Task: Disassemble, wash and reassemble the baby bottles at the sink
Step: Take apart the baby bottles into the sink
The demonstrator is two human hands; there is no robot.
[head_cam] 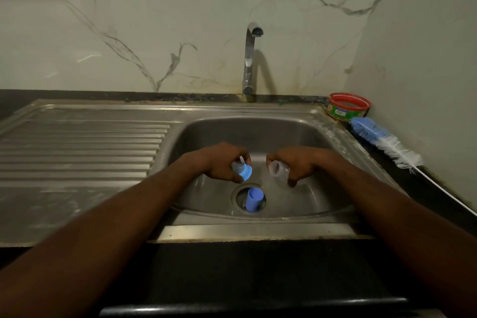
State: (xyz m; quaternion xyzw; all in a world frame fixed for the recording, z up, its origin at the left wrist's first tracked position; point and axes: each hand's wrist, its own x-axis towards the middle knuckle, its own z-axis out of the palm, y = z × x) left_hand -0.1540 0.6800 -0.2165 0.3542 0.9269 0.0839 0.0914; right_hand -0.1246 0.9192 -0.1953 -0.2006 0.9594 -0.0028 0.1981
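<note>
Disassembly over the sink (258,134): left hand (222,162) grips the blue collar with teat (242,170); right hand (296,164) grips the clear bottle (278,169) just beside it. Blue cap (254,199) lies below both grips. Parts look light, probably slippery; hold the bottle around its body.

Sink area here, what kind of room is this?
Most likely a home kitchen: a steel sink with a ribbed drainboard, a tap against a marble-look wall, and a bottle brush on the dark counter.
</note>
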